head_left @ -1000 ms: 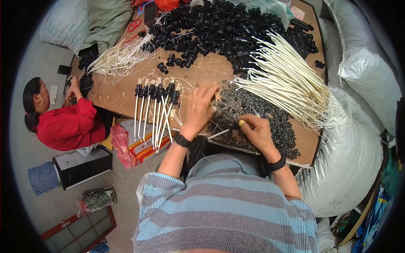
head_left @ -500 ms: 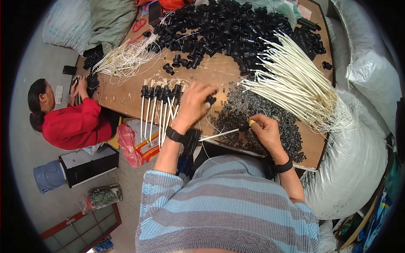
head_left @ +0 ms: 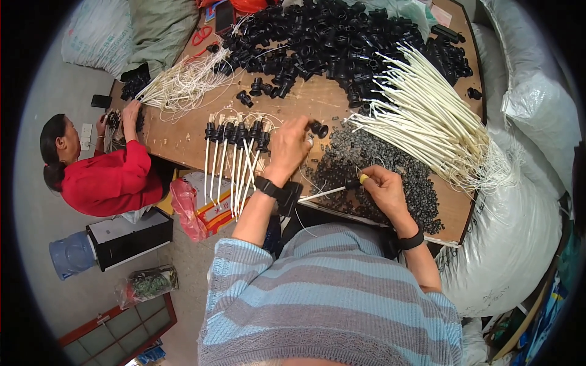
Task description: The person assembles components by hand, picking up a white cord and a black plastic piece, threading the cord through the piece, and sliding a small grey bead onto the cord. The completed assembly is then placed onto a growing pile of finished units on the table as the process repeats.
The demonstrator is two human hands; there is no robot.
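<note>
My left hand [head_left: 290, 149] is raised over the table, its fingers curled at a small black plastic socket [head_left: 318, 129]; white wrapping shows on one fingertip. My right hand [head_left: 386, 188] is closed in a pinch over the small black parts [head_left: 415, 198], with a yellow band at its fingertips. A white tube [head_left: 323, 194] with a black end fitting [head_left: 352, 183] reaches those fingertips, and a thin wire loops above them. Left of my left hand, several white tubes with black sockets [head_left: 242, 131] lie side by side, their lower ends overhanging the table edge.
Black sockets [head_left: 317, 43] are heaped at the back. A bundle of white tubes [head_left: 427, 116] lies right, white wires [head_left: 186, 88] far left. A person in red [head_left: 107, 177] works at the left end. Stuffed white sacks [head_left: 506, 238] crowd the right side.
My left hand has moved slightly right, and the black socket at its fingers is now farther out and more exposed. My right hand has stayed nearly still. The person in red has spread their hands apart.
</note>
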